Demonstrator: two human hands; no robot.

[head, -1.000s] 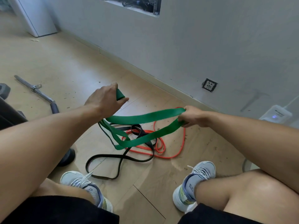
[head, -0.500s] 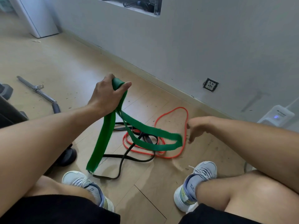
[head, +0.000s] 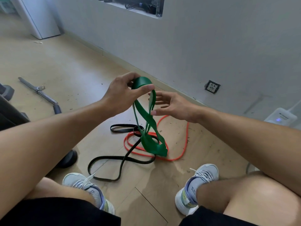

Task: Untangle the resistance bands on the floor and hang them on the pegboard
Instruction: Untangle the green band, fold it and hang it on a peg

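My left hand [head: 123, 93] pinches the top loop of a wide green resistance band [head: 147, 128], which hangs twisted down toward the floor. My right hand [head: 172, 105] is just to its right, fingers spread and straight, close to the hanging strands and holding nothing. Below, a thin black band [head: 120, 160] lies in a figure-eight on the wooden floor, crossing a thin orange-red band [head: 185, 141] coiled beside it. The green band's lower end hangs over both of them. No pegboard is in view.
A grey wall with a socket [head: 212, 86] runs along the back right, and a white device [head: 280, 118] sits at its foot. A metal bar [head: 39, 92] lies on the floor at left beside a dark wheel [head: 68, 159]. My shoes [head: 195, 185] flank the bands.
My right hand let go of the green band, then rose toward its hanging strands. My left hand lifted the band higher, and it now dangles vertically instead of stretching between both hands.
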